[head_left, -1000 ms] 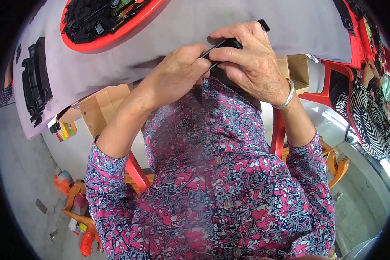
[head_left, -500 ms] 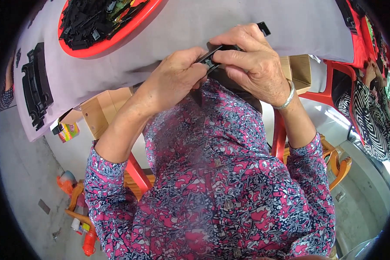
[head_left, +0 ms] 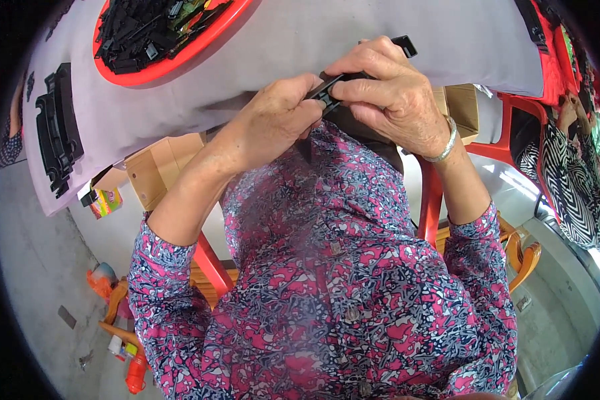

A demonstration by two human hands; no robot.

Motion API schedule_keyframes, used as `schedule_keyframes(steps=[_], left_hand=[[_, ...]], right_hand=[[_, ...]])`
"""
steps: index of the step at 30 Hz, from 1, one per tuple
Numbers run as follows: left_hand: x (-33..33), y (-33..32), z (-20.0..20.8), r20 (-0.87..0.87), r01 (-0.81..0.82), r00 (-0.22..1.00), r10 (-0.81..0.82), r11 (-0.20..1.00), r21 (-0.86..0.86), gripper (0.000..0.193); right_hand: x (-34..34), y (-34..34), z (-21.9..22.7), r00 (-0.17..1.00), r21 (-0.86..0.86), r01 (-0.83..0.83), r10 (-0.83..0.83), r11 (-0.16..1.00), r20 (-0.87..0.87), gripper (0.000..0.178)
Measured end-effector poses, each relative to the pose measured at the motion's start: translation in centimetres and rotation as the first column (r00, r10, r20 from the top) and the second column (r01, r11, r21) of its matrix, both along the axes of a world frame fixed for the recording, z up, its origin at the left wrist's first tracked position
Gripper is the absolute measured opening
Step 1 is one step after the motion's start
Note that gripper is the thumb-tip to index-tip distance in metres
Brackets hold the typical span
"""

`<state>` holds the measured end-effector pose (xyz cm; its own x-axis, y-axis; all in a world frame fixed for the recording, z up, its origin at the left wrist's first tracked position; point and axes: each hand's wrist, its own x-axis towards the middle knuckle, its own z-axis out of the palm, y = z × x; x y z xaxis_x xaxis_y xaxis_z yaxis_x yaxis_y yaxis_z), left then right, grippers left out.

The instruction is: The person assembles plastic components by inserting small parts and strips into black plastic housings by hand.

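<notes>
Both my hands meet over the near edge of the cloth-covered table, closed around a black plastic part (head_left: 326, 93). My left hand (head_left: 272, 123) pinches its left side between thumb and fingers. From the other side my right hand (head_left: 397, 93) grips it with thumb and curled fingers. A black squared end (head_left: 405, 46) sticks out beyond the right knuckles; whether it belongs to the same part is hidden by the hand. Further left on the table lie long black molded strips (head_left: 58, 130). At the far left a red basin (head_left: 137, 79) holds a heap of small black pieces (head_left: 137, 33).
An open cardboard box (head_left: 150, 180) is below the table edge on the left, another box (head_left: 461, 110) on the right. A red plastic chair (head_left: 503, 137) stands to the right. Near the right rim sits another person in a black-and-white patterned garment (head_left: 567, 190).
Both hands stay together on the black part, with only slight finger movement. The view has shifted a little.
</notes>
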<state>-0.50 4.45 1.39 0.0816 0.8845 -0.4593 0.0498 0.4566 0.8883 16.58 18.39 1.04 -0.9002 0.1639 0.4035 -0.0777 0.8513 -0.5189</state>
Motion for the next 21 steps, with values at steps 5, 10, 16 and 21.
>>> schedule_keyframes(steps=[5,10,16,21], left_hand=[[-0.1,-0.1,-0.4,0.006,0.004,1.000,-0.005,0.998,0.061,0.018],[-0.4,0.1,-0.3,-0.009,0.065,0.998,-0.065,0.998,0.026,0.019],[0.0,-0.2,-0.7,0.056,0.017,0.998,-0.019,0.999,0.042,0.019],[0.2,-0.4,-0.9,0.020,-0.002,1.000,0.000,0.997,0.082,0.021]], right_hand=[[-0.3,-0.2,0.7,0.998,0.068,-0.036,0.032,0.997,0.058,0.017],[-0.1,-0.3,0.4,0.998,0.027,-0.026,0.024,0.999,0.058,0.017],[0.0,-0.7,1.2,0.994,0.118,-0.028,0.015,0.993,0.109,0.018],[0.1,-0.3,0.8,0.996,0.045,-0.032,0.027,0.998,0.088,0.018]])
